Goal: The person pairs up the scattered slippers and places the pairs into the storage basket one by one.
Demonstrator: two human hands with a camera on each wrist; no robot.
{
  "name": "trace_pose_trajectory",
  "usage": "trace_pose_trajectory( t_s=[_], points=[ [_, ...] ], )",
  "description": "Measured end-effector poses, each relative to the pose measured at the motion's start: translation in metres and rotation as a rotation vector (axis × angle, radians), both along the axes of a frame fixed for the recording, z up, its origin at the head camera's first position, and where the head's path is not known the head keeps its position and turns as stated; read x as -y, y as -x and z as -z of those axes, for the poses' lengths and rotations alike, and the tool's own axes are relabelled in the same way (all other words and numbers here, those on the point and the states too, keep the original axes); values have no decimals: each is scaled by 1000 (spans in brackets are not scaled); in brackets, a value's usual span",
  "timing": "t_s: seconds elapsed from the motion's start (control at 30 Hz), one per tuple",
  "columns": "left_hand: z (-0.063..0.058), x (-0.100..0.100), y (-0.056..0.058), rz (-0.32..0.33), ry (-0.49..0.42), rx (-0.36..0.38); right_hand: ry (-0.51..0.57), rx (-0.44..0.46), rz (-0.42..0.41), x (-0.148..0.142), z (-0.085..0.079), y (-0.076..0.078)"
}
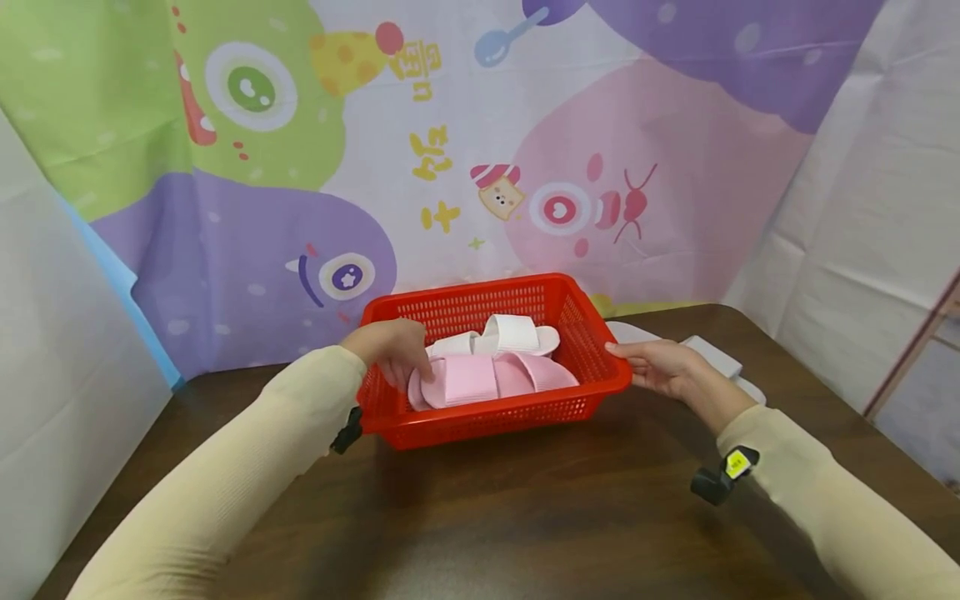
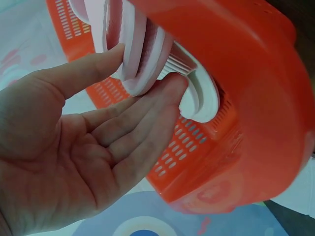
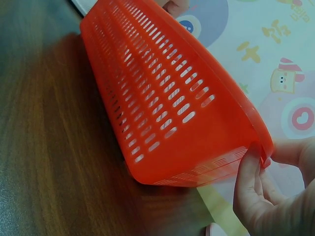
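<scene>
A red plastic basket (image 1: 491, 417) with slotted walls stands on the brown table. Inside it, a pair of pink slippers (image 1: 471, 380) lies along the near side, and white slippers (image 1: 516, 333) lie behind them. My left hand (image 1: 396, 350) reaches over the basket's left end and pinches the ends of the pink slippers (image 2: 133, 54), thumb on one side and fingers on the other. At the opposite end, my right hand (image 1: 660, 367) grips the basket rim (image 3: 258, 132) at its corner between thumb and fingers.
More pale slippers (image 1: 716, 358) lie on the table (image 1: 525, 517), to the right of the basket and partly behind my right hand. A cartoon-printed cloth (image 1: 450, 125) hangs behind the table, with white sheets (image 1: 63, 350) at the sides.
</scene>
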State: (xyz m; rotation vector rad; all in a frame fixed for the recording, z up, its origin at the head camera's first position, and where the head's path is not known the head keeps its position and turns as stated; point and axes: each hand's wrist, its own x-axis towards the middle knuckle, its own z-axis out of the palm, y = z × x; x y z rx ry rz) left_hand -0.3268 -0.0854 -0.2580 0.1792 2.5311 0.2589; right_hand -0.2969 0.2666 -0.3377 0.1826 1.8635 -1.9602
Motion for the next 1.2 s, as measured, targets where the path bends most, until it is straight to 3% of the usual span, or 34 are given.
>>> trace_pose_trajectory(
  t_s=[0.2,1.2],
  points=[
    [4,1,1,-22,24,38,-13,3,12,0,0,0],
    [7,5,6,9,61,108,-1,10,5,-3,0,2]
  ],
)
